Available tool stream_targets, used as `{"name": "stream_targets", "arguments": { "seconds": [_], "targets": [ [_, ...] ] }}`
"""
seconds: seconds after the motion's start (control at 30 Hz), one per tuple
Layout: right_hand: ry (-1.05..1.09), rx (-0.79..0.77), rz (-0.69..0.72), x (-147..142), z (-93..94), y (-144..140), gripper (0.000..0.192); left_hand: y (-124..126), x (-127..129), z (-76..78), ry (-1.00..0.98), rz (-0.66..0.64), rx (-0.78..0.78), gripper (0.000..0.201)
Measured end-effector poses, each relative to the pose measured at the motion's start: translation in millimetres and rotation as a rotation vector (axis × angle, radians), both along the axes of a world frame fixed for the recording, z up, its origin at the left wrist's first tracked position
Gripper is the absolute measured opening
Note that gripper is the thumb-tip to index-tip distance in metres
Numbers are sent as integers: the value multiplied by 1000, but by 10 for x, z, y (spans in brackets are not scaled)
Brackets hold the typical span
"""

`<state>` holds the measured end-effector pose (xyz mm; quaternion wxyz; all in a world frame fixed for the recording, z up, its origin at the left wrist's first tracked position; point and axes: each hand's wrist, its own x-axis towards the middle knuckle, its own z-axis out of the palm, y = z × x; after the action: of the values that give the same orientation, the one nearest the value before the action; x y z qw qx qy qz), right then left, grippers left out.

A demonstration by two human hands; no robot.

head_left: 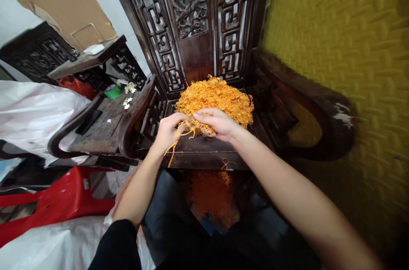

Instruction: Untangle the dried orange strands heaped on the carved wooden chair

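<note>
A heaped pile of thin, branching orange strands (220, 97) lies on the seat of a dark carved wooden chair (198, 59). At the near edge of the pile, my left hand (169, 130) is closed with its fingers curled on some of these strands, and a few long ends (173, 150) dangle below it. My right hand (219, 123) meets it from the other side, fingers wrapped round more strands, thumb on top. The two hands are almost touching. What lies inside the fingers is partly hidden, and the strands' material cannot be told.
More orange strands (211, 193) are below the seat, between my legs. The chair's curved arm (332, 133) is on the right, beside a yellow textured surface (338, 27). On the left are a second wooden chair (99, 133), a green roll (113, 91), a red plastic stool (67, 193) and white bags (35, 112).
</note>
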<state>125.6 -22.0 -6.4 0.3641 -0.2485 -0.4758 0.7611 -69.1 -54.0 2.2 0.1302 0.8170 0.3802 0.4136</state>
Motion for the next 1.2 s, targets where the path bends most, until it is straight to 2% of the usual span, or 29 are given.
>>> {"name": "stream_targets", "arguments": {
  "seconds": [0.07, 0.13, 0.2, 0.23, 0.27, 0.33, 0.37, 0.43, 0.53, 0.63, 0.73, 0.87, 0.9, 1.0, 1.07, 1.13, 1.2],
  "targets": [
    [-92, 39, -92, 21, 19, -17, 42, 46, -74, -3, 110, 74, 6, 12],
    [-154, 70, -191, 99, 70, -15, 40, 130, -216, -23, 146, 246, 21, 11],
    [-153, 79, -300, 222, 134, 11, 38, 227, -384, -59, 7, 425, -28, 5],
    [-130, 75, -343, 286, 159, 31, 38, 269, -454, -81, -144, 466, -94, 3],
    [-101, 67, -364, 342, 174, 51, 38, 301, -501, -103, -328, 458, -179, 8],
    [-53, 31, -344, 408, 169, 86, 40, 327, -513, -140, -657, 348, -351, 21],
    [-41, 17, -313, 413, 150, 98, 40, 322, -481, -151, -770, 278, -415, 27],
    [-26, 19, -276, 381, 98, 110, 37, 289, -373, -157, -871, 164, -499, 33],
    [5, 56, -308, 304, 37, 110, 28, 229, -209, -135, -873, 63, -536, 33],
    [-82, 138, -309, 258, 27, 85, 35, 204, -107, -124, -860, 22, -519, 33],
    [-286, 340, -264, 199, 32, 20, 48, 203, -29, -143, -839, 28, -462, 35],
    [-459, 671, -369, 69, 15, -98, 67, 184, 79, -166, -743, 75, -373, 30],
    [-511, 739, -388, 42, 11, -124, 66, 173, 102, -167, -713, 86, -348, 29],
    [-709, 922, -371, 2, 9, -176, 42, 124, 149, -164, -598, 115, -236, 24],
    [-818, 1020, -349, 9, 9, -180, 39, 81, 149, -152, -493, 129, -162, 20],
    [-870, 1084, -337, 44, -6, -146, 38, 38, 105, -112, -393, 145, -112, 17],
    [-872, 1078, -340, 119, -38, -67, 34, 5, 3, -31, -356, 230, -47, 14]
  ]
}}
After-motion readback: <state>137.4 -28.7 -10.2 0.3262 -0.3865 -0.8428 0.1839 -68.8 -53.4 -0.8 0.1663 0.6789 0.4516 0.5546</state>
